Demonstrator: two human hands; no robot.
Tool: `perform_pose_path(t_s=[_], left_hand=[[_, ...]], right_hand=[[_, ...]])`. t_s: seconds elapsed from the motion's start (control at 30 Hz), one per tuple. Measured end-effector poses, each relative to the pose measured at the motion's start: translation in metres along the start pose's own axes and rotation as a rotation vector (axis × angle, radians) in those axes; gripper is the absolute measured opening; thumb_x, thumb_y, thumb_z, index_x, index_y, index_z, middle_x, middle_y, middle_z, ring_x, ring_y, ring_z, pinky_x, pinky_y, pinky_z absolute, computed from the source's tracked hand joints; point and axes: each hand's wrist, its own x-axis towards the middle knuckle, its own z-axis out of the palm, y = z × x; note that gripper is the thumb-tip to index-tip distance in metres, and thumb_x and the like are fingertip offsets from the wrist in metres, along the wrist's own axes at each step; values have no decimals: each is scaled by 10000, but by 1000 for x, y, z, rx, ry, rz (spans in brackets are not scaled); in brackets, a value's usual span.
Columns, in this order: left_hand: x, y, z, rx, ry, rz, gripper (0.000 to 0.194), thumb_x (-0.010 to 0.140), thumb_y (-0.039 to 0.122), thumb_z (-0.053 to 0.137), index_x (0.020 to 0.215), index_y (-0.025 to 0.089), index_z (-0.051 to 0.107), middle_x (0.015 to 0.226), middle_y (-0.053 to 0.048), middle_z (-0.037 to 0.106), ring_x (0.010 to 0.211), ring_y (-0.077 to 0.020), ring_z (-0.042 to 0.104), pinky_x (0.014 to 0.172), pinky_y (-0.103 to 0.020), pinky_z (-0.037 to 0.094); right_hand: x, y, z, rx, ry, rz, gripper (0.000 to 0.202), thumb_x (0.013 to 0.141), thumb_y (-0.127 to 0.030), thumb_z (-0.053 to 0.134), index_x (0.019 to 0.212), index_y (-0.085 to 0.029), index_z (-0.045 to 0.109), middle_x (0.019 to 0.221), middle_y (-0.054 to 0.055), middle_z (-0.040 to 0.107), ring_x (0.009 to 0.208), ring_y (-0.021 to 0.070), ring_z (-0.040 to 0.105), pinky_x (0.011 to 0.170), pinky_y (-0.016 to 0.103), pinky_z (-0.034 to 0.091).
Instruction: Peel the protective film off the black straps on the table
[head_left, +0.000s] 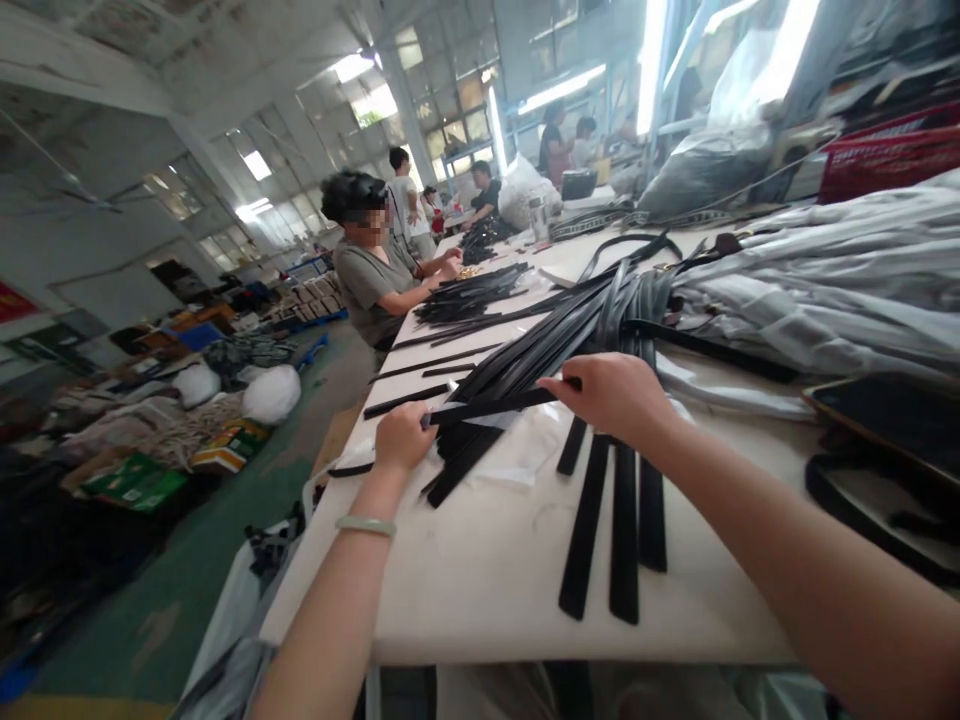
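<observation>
Between my two hands a black strap (491, 407) is stretched above the table. My left hand (405, 437), with a pale bangle on its wrist, is closed on the strap's left end. Closed around the other end is my right hand (611, 392). Behind and below the held strap lies a large bundle of black straps (551, 335), its pieces fanned toward me. Several loose strap ends (622, 540) point to the table's near edge. A translucent plastic sheet (517, 455) lies under the bundle.
White fabric strips (840, 270) are heaped at the right, above a dark curved item (892, 425). A co-worker in a grey shirt (371, 275) works at the table's left side beside another pile of black straps (472, 295). The table's near edge (525, 655) runs below my arms.
</observation>
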Motion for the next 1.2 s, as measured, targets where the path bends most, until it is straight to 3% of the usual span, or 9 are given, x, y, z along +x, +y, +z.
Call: perform_pose_path(t_s=[0.17,0.3,0.5,0.6,0.7,0.8,0.9,1.03,1.2], left_hand=[[-4,9,-4,-36,25,-9,294,923,328,409,773,185,617,795,-99,668,790,-243,608,641,-325,359],[-15,9,-10,-22,27,-8,305,938,340,402,792,184,620,771,-99,662,774,-251,607,629,-338,347],[-26,30,-15,-32,43,37,356,961,346,357,790,173,617,764,-110,662,780,-257,608,627,-357,337],[-28,30,-17,-41,37,94,386,964,374,346,761,186,615,747,-96,667,772,-243,614,629,-351,336],[-26,11,-16,-15,60,66,381,956,351,357,721,185,607,728,-99,670,743,-247,618,611,-345,329],[-20,0,-12,11,100,25,345,930,321,398,683,180,593,707,-117,666,710,-275,619,576,-346,309],[-19,16,-10,-8,123,116,306,912,284,419,673,189,583,682,-105,659,694,-281,618,573,-353,308],[-23,38,-11,17,161,263,322,926,270,386,657,213,554,621,-67,626,646,-264,609,580,-364,317],[-19,32,-8,103,179,133,289,903,264,427,641,208,537,655,-85,645,667,-275,619,578,-358,323]], right_hand=[[11,22,2,103,-44,-49,439,908,-489,426,600,-199,544,604,38,578,587,174,526,540,287,269],[12,20,14,345,-106,-125,425,910,-460,416,568,-209,442,539,-7,453,516,139,410,534,276,286],[-15,-48,32,476,-99,-116,406,929,-425,420,592,-203,462,550,-9,468,531,137,430,533,263,310],[-25,-74,39,502,-130,-289,295,946,-359,413,770,-185,573,716,44,612,690,174,555,645,269,387],[-19,-67,43,357,-223,-389,224,942,-293,428,860,-164,592,782,72,653,773,200,592,753,298,399],[-11,-53,41,172,-258,-317,286,948,-254,406,733,-169,575,672,52,632,670,181,580,703,292,377],[-13,-61,38,167,-242,-322,313,945,-263,419,682,-172,561,639,44,630,630,165,576,652,278,356],[-16,-70,37,237,-213,-452,282,958,-334,423,798,-167,585,712,43,664,669,161,597,713,282,368],[-10,-51,37,109,-282,-338,232,940,-263,464,785,-152,596,747,68,685,705,178,624,749,299,365]])
